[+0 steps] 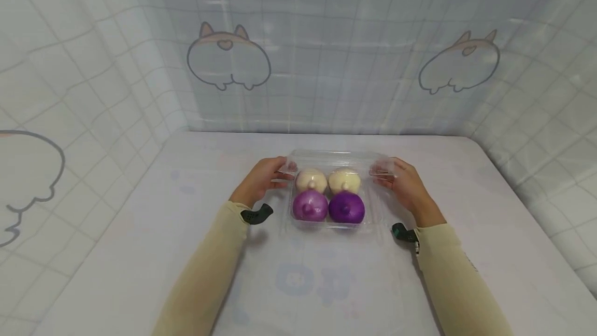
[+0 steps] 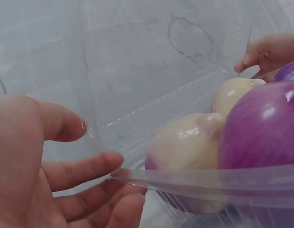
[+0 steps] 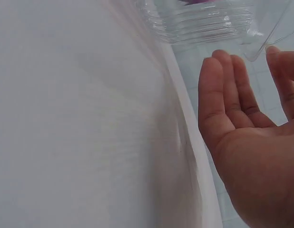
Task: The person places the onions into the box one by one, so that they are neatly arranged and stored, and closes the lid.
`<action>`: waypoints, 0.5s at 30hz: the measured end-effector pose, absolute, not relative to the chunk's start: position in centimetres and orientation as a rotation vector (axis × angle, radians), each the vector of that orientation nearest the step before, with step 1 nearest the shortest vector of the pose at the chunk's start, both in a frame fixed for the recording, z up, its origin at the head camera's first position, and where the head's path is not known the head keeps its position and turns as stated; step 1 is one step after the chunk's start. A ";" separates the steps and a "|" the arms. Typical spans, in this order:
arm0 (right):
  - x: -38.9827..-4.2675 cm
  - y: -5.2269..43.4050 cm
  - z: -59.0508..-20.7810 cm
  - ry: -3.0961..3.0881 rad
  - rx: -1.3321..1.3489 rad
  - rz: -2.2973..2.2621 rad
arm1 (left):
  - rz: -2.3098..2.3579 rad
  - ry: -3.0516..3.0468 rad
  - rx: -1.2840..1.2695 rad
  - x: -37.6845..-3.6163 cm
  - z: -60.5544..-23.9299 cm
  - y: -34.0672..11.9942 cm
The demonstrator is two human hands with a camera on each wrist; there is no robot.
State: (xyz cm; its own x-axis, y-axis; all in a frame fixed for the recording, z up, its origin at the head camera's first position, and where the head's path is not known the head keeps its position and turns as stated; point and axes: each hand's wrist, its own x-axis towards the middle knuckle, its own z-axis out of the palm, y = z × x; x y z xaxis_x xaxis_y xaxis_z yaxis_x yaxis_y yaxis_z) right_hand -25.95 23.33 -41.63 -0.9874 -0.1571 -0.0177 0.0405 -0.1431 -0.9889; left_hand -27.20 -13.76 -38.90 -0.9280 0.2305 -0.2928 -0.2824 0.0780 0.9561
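A clear plastic clamshell box (image 1: 333, 225) sits on the table with its hinged lid (image 1: 340, 157) raised. Inside are two pale onions (image 1: 311, 181) and two purple onions (image 1: 310, 206), glossy, in two rows. My left hand (image 1: 263, 178) is at the box's left side. In the left wrist view its thumb tip (image 2: 78, 127) meets the lid edge, and the loosely spread fingers (image 2: 85, 170) reach the base rim. On the opposite side my right hand (image 1: 403, 180) pinches the lid's edge between thumb and index finger; its other fingers (image 3: 213, 90) extend straight beside the box.
The box rests toward the back of a white-covered table (image 1: 298, 284). Grid-patterned curtains with animal outlines (image 1: 228, 61) stand behind and at both sides. Each wrist wears a dark device (image 1: 257, 215).
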 end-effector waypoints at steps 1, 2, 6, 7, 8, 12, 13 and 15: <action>-25.9 23.4 -41.6 1.967 -0.133 -2.267 | 1.925 1.993 -0.058 -27.2 -39.1 -13.7; -25.8 23.4 -41.6 1.972 -0.130 -2.258 | 1.946 1.992 -0.068 -27.1 -39.1 -13.7; -25.4 23.5 -41.5 2.014 -0.096 -2.224 | 2.030 1.993 -0.105 -27.0 -39.5 -13.4; -25.3 23.6 -41.4 2.028 -0.092 -2.213 | 2.045 1.994 -0.110 -27.0 -39.5 -13.3; -25.2 23.7 -41.4 2.036 -0.086 -2.207 | 2.050 2.003 -0.112 -27.0 -39.6 -13.3; -24.9 23.8 -41.4 2.021 -0.091 -2.196 | 2.050 2.017 -0.108 -27.1 -40.0 -13.2; -24.9 23.9 -41.4 2.019 -0.092 -2.192 | 2.051 2.019 -0.112 -27.1 -40.1 -13.2; -24.8 23.9 -41.4 2.002 -0.105 -2.193 | 2.051 2.025 -0.117 -27.0 -40.2 -13.3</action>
